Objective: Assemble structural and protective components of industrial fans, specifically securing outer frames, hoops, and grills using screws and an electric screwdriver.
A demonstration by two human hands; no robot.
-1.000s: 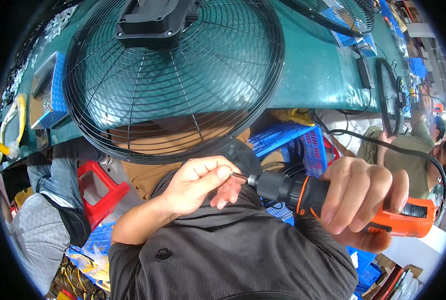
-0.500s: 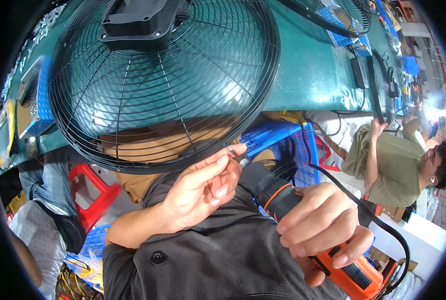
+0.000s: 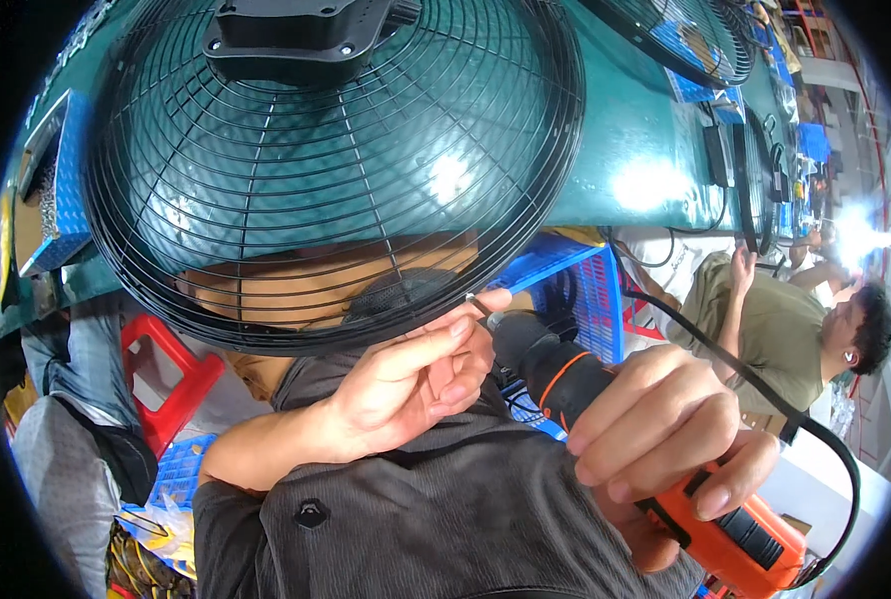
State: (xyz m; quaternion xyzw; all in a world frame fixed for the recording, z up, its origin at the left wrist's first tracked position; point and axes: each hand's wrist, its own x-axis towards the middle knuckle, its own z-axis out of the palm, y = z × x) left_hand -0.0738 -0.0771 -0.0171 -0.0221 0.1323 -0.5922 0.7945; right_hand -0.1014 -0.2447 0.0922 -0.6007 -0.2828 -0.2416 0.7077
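A round black wire fan guard (image 3: 366, 190) stands tilted at the edge of the green table, a black motor housing (image 3: 296, 42) at its centre. At its lower rim, my left hand (image 3: 406, 384) is closed in a pinch with a small metal screw (image 3: 471, 298) at the fingertips. My right hand (image 3: 665, 429) wraps round a corded orange and black electric screwdriver (image 3: 740, 529). The black nose of the tool points up and left, its tip close beside my left fingertips. Whether the tip touches the screw, I cannot tell.
More fan guards (image 3: 680, 40) lie along the green table (image 3: 625, 150). A blue box of small parts (image 3: 61, 190) sits at the left. Below are a red stool (image 3: 171, 384) and a blue crate (image 3: 590, 295). The tool's black cord (image 3: 765, 384) arcs at the right. A co-worker (image 3: 765, 319) sits there.
The fan guard, the table and my hands appear slightly shifted in the picture. My right hand with the electric screwdriver sits a little farther right. Both hands keep their grip.
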